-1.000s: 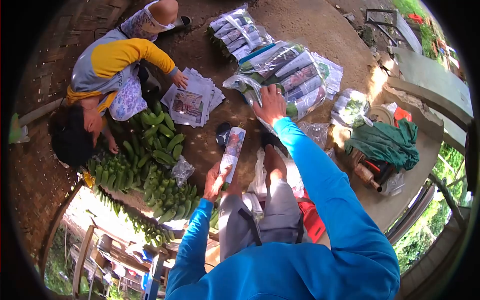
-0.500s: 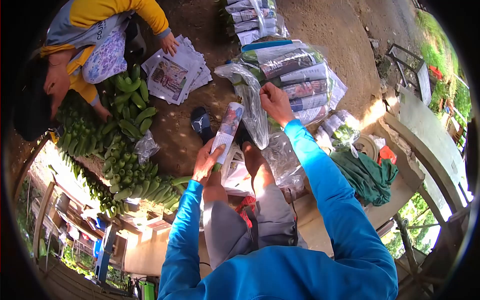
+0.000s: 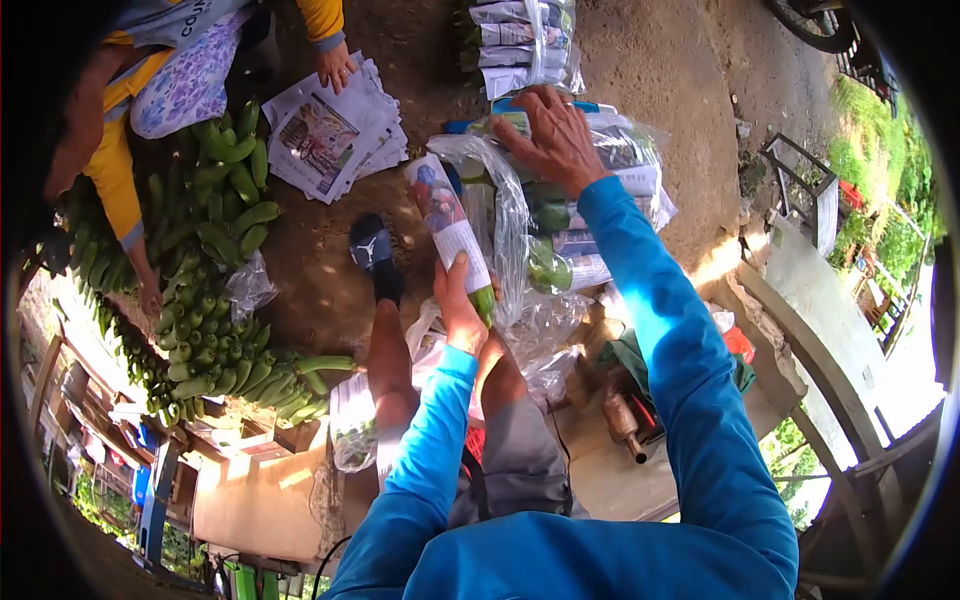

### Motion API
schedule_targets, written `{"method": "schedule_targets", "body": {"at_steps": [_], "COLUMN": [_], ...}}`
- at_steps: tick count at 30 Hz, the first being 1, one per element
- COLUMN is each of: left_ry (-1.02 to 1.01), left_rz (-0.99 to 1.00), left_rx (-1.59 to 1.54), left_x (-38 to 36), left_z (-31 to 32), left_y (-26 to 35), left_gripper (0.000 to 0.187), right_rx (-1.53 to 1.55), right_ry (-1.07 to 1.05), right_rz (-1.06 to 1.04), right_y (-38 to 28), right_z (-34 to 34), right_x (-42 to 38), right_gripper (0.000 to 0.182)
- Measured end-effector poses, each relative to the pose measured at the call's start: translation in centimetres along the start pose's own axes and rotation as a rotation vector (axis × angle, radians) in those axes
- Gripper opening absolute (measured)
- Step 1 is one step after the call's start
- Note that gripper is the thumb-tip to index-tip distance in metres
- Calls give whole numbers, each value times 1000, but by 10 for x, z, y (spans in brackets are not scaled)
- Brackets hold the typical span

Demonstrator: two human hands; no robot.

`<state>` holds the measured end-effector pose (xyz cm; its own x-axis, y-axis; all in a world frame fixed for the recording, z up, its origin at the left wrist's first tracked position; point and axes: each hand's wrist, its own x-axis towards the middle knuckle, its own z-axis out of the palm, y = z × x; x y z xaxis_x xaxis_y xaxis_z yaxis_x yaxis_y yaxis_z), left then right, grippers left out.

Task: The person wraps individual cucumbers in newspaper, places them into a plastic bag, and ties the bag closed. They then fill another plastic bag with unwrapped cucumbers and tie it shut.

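Note:
My left hand (image 3: 461,308) is wrapped round a newspaper-wrapped gourd (image 3: 447,222), whose green end pokes out at the bottom by my palm. Just right of it lies a clear plastic bag (image 3: 508,200), holding several more newspaper-wrapped gourds (image 3: 628,182) laid side by side. My right hand (image 3: 552,138) rests over the far part of that bag with its fingers apart; it partly covers the wrapped gourds, and nothing shows in its grasp. A blue edge (image 3: 597,107) sticks out at the far end of the bag.
Another packed bag (image 3: 525,45) lies beyond. At left, a person's hand (image 3: 336,68) touches the newspaper sheets (image 3: 318,140); their other hand (image 3: 149,297) is at the heap of green gourds (image 3: 215,325). My sandal (image 3: 370,243) is on the dirt floor. A bottle (image 3: 622,420) lies near my right arm.
My right hand has moved away from me to the far end of the bag and its fingers have opened. My left hand has shifted right with the wrapped gourd, which now leans left.

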<state>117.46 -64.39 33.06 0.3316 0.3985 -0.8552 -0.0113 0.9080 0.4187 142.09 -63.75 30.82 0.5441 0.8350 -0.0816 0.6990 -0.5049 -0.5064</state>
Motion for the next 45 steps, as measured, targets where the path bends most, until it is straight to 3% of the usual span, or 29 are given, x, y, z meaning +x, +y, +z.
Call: {"method": "schedule_targets", "body": {"at_steps": [2, 3, 4, 6, 8, 11, 13, 17, 19, 20, 22, 23, 25, 29, 32, 38, 40, 42, 44, 45], "left_ry": [2, -1, 0, 30, 30, -6, 6, 3, 32, 27, 3, 8, -26, -18, -54, -161, -173, -170, -294, -295], "left_rz": [22, 45, 40, 202, 139, 99, -52, -89, -28, -22, 41, 39, 83, 89, 115, 31, 57, 67, 109, 165], "left_rx": [-22, -30, -43, -16, -67, -89, -284, -374, -315, -313, -346, -343, -274, -352, -274, -186, -220, -256, -97, -41], "left_x": [32, 47, 60, 80, 88, 95, 100, 96, 95, 94, 88, 87, 92, 96, 92, 100, 95, 94, 106, 117], "left_z": [4, 6, 10, 16, 19, 28, 32, 49, 65, 73, 89, 94, 105, 116, 118, 105, 117, 116, 114, 105], "left_y": [-5, -7, -9, -14, -19, -22, -25, -6, 3, 10, 23, 27, 35, 42, 46, 56, 60, 57, 53, 45], "left_gripper": [33, 37, 37, 41, 43, 42, 40, 38, 37, 37, 37, 37, 38, 36, 36, 36, 35, 35, 33, 36], "right_rx": [-33, -27, -36, 154, 186, 151, 91, 78, -9, -10, 137, 143, 157, -98, 4, 180, 93, 80, 150, 149], "right_ry": [-195, -361, -371, -546, -489, -616, -721, -693, -571, -563, -756, -758, -690, -757, -672, -735, -777, -664, -871, -869], "right_rz": [49, -225, -228, 59, -35, 74, 118, 109, -295, -298, -96, -94, 61, 1, -17, -68, -190, -254, 6, 6], "right_y": [42, 65, 68, 73, 70, 78, 72, 75, 94, 100, 95, 90, 62, 49, 54, 78, 82, 81, 78, 81], "right_z": [14, 13, 9, 0, -5, -3, -9, -5, 7, 9, 5, -1, -29, -33, -36, -42, -39, -29, -36, -33], "right_x": [7, 8, 12, 22, 23, 29, 32, 27, 23, 28, 34, 33, 36, 26, 10, 15, 22, 29, 40, 41], "right_gripper": [45, 47, 47, 49, 55, 58, 60, 57, 57, 57, 70, 70, 90, 99, 102, 84, 81, 78, 78, 78]}}
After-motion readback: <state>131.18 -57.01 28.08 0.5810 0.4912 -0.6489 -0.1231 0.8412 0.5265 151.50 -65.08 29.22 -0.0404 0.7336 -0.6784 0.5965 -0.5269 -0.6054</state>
